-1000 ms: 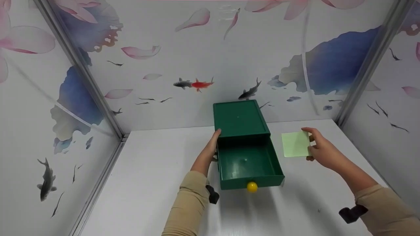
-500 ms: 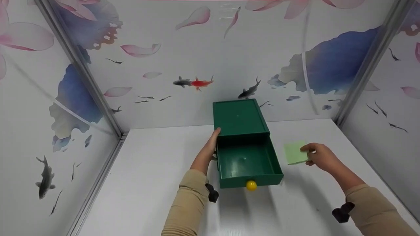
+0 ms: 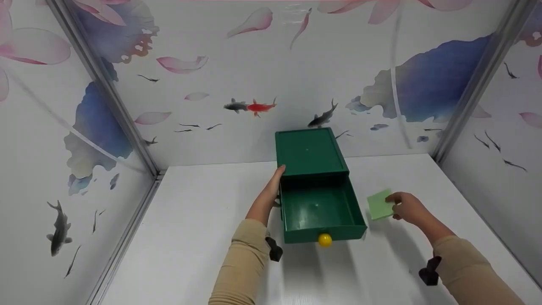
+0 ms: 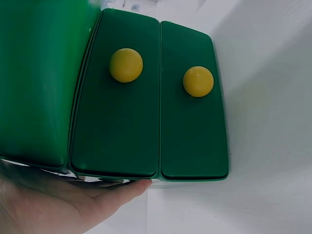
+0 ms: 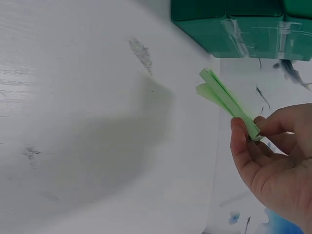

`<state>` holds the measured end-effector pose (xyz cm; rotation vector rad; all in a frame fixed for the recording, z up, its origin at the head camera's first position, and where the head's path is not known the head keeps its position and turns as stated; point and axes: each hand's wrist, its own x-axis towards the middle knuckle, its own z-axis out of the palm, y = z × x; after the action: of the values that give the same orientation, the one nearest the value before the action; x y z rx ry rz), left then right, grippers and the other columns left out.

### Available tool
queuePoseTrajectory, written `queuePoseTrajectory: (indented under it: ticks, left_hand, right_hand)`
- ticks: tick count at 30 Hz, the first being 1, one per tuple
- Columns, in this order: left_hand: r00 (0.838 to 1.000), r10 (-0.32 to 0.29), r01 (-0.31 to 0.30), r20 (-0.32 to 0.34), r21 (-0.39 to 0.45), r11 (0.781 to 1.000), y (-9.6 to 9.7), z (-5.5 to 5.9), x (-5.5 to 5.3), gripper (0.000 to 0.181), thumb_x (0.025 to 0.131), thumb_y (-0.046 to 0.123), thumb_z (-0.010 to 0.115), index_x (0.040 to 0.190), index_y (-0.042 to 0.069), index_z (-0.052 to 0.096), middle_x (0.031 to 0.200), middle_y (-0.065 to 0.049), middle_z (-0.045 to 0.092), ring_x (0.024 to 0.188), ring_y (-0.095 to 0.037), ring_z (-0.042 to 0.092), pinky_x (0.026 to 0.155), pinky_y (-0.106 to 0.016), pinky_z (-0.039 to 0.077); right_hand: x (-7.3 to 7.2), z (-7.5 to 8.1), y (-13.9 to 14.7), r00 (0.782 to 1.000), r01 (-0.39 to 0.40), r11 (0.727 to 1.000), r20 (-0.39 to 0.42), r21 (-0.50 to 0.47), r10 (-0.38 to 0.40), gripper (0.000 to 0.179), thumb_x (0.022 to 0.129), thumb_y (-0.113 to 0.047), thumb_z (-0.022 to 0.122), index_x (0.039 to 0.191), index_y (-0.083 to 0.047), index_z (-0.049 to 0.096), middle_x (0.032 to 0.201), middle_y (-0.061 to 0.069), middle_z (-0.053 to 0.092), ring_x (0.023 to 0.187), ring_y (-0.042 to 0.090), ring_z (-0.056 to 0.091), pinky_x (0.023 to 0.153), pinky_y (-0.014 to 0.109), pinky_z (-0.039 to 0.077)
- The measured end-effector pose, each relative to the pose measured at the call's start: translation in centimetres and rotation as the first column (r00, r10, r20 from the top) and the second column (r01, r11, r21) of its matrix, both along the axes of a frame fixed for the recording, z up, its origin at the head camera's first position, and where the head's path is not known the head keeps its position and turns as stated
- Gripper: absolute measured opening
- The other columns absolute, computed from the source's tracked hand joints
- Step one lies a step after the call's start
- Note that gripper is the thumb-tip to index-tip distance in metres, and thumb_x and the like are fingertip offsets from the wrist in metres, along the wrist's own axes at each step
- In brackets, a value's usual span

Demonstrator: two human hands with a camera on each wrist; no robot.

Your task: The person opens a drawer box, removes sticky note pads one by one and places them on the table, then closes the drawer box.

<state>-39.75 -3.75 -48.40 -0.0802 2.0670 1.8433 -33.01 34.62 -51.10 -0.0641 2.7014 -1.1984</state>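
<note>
A green drawer cabinet [image 3: 311, 152] stands by the back wall with its top drawer [image 3: 319, 209] pulled out and bare inside. My left hand [image 3: 269, 195] lies along the cabinet's left side, thumb near the top edge and fingers extended in the left wrist view. Below the pulled-out drawer, two closed drawers with yellow knobs [image 4: 126, 65] show there. To the right of the cabinet, my right hand [image 3: 408, 207] pinches a light green pad of sticky notes [image 3: 378, 206] between thumb and fingers. The pad's sheets fan apart slightly in the right wrist view, near the cabinet's side.
The white table [image 3: 203, 237] spreads around the cabinet. Behind it rises a white wall [image 3: 262, 63] printed with fish, petals and blue leaves. Side walls with metal corner posts [image 3: 101, 84] close off left and right. The top drawer's yellow knob [image 3: 324, 240] juts toward me.
My right hand has come lower and slightly left with the sticky notes, tilting the pad and bringing it nearer the pulled-out drawer. The left hand and cabinet stay where they were.
</note>
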Motion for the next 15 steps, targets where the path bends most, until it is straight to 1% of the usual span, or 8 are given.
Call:
queuePoseTrajectory:
  ticks: [4,8,12,15]
  left_hand:
    - [1.000,-0.009,0.009,-0.010,-0.005,1.000,0.0,0.1,-0.1,0.092,0.088,0.073,0.033,0.158,0.017,0.013,0.153,-0.027,0.022,0.130,-0.051,0.033,0.098,-0.065,0.033]
    - [1.000,-0.010,0.010,-0.017,-0.011,1.000,-0.1,0.3,0.0,0.091,0.088,0.074,0.032,0.158,0.019,0.013,0.153,-0.026,0.023,0.130,-0.051,0.033,0.098,-0.065,0.033]
    - [1.000,-0.016,0.015,-0.021,-0.012,1.000,-0.1,0.2,0.0,0.091,0.088,0.074,0.032,0.158,0.019,0.013,0.152,-0.026,0.024,0.130,-0.050,0.034,0.097,-0.065,0.034]
    - [1.000,-0.013,0.013,-0.021,-0.009,1.000,-0.2,0.1,0.0,0.091,0.088,0.074,0.032,0.158,0.019,0.014,0.152,-0.026,0.025,0.130,-0.050,0.034,0.097,-0.065,0.034]
  right_hand:
    - [-0.4,-0.7,0.4,1.000,-0.012,0.999,0.017,0.030,0.012,0.042,0.083,0.014,0.046,0.124,0.022,0.049,0.116,0.039,0.048,0.084,0.026,0.061,0.068,0.033,0.054]
    - [-0.7,-1.5,0.6,1.000,-0.008,1.000,0.021,0.011,0.008,0.042,0.083,0.017,0.047,0.124,0.022,0.048,0.114,0.038,0.049,0.082,0.024,0.061,0.067,0.033,0.054]
    - [-0.6,-2.3,0.7,0.999,0.029,0.999,0.025,-0.017,-0.028,0.041,0.083,0.019,0.046,0.123,0.023,0.047,0.112,0.039,0.051,0.078,0.021,0.062,0.067,0.034,0.054]
    - [-0.5,-3.0,0.8,0.997,0.063,0.998,0.042,-0.027,-0.062,0.040,0.084,0.019,0.045,0.123,0.023,0.046,0.110,0.038,0.050,0.075,0.019,0.062,0.067,0.034,0.054]
